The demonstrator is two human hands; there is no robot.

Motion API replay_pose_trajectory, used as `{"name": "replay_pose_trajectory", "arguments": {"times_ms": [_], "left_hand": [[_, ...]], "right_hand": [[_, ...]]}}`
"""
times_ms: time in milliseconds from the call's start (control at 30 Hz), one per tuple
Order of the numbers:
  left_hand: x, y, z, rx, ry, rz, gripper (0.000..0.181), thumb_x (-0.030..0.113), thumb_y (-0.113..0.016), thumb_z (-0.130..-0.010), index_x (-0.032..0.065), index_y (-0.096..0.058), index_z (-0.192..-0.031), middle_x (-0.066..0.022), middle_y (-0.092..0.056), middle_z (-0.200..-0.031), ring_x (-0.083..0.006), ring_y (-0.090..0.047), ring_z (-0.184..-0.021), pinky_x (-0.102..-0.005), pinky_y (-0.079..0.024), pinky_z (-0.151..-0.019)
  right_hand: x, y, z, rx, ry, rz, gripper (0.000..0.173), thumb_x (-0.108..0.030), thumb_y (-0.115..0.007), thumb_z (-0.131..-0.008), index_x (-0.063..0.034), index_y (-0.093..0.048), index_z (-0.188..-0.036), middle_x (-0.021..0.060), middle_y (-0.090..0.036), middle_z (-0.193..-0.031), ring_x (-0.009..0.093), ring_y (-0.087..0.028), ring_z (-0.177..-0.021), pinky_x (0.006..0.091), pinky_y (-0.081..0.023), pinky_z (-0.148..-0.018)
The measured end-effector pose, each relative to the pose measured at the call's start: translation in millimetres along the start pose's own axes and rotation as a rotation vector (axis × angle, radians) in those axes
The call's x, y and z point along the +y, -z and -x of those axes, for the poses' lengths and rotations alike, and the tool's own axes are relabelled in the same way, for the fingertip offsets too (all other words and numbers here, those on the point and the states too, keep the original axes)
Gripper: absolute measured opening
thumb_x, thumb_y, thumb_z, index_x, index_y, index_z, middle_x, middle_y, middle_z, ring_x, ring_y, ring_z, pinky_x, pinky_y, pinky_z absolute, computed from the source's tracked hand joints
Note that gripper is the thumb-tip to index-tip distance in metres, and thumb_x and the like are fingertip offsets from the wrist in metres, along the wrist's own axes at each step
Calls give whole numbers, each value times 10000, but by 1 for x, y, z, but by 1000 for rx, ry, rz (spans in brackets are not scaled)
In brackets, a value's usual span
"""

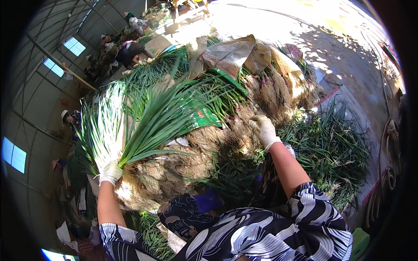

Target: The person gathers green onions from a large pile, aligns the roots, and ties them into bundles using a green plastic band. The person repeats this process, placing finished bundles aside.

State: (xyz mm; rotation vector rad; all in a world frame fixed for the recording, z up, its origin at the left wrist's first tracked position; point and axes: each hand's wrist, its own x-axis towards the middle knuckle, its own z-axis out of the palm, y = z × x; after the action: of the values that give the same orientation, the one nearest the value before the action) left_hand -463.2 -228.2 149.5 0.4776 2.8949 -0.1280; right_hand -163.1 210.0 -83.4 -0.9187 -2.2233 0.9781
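My left hand [110, 173], in a white glove, is closed around a bunch of green onions [156, 124] near its lower end. Long green leaves fan up and to the right from the grip, beside brightly sunlit green onions [109, 120]. My right hand [263, 130], also gloved, is above the pale, stringy roots [243, 130] of onions in the heap. Its fingers are curled, and whether anything is between them cannot be made out. Between the hands lies a printed green plastic sack [205, 117] over part of the heap, with more matted roots [183, 156] below.
Loose green leaf trimmings [326, 153] cover a sheet [356, 114] at the right. Woven sacks [232, 53] drape the heap's far side. A hose [388, 176] lies along the right edge. Another person [132, 52] bends over onions farther back; others sit along the left wall.
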Motion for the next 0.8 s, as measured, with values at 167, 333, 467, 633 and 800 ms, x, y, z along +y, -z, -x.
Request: {"name": "replay_pose_trajectory", "arguments": {"times_ms": [167,333,467,633,800], "left_hand": [[-19,-20,27,423,-150,-417,599,-54,-507,-693,193,-576,-1235,-172,-632,-1087,-320,-596,-1019,-397,-448,-903],[-40,-30,45,333,-28,-255,709,-124,-450,-672,201,-518,-1299,-194,-556,-1225,-323,-521,-1155,-360,-387,-999],[-74,-34,59,603,-211,-161,684,-123,-484,-692,200,-525,-1293,-185,-590,-1128,-307,-565,-1024,-360,-420,-932],[-110,-30,83,607,-62,-451,521,38,-590,-735,197,-579,-1230,-108,-638,-855,-283,-610,-750,-378,-477,-671],[-135,-40,109,794,-245,-336,472,85,-595,-757,174,-591,-1221,-106,-638,-819,-285,-609,-696,-370,-481,-638]], "right_hand": [[18,32,-25,396,170,89,278,-275,-597,-868,-63,-629,-1046,141,-623,-1021,315,-561,-990,381,-438,-880],[26,46,-41,119,-219,-204,416,-416,-520,-930,-24,-658,-901,54,-634,-736,105,-550,-649,252,-434,-606],[15,34,-47,109,-138,-564,282,-295,-576,-924,-24,-652,-931,26,-650,-762,84,-552,-678,234,-446,-637],[-27,12,-43,145,12,-650,225,-233,-588,-910,-37,-640,-1007,62,-645,-863,148,-586,-771,282,-468,-728],[-97,14,-32,41,144,-670,206,-206,-522,-949,-62,-616,-1064,11,-599,-865,73,-510,-646,229,-444,-600]]}}
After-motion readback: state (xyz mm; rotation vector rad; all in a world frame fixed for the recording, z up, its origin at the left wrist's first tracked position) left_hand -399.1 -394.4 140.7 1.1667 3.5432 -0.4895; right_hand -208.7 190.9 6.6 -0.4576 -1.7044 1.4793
